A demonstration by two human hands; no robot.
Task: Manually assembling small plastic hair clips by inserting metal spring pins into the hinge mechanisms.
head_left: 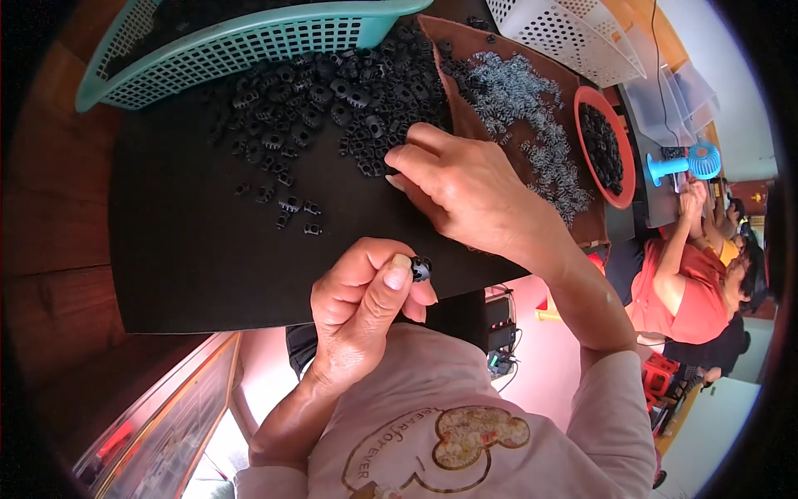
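Between the thumb and fingers of my left hand [353,303] is a small black plastic cord lock part [422,269], held above the front edge of the dark table. My right hand [478,191] reaches over the table with thumb and fingertips drawn together. Its fingertips are at the near edge of a heap of small black plastic parts [366,150]; whether they grip one is hidden. Larger black cord lock pieces [307,100] spread to the left of that heap, with a few loose ones [312,229] nearer me.
Small silver springs [532,100] lie on a brown sheet [594,224] right of the heap. Beyond are a red bowl [629,170] of black parts, a white perforated basket [565,41] and a blue fan [703,160]. A teal basket [249,41] stands far left. People sit at the right.
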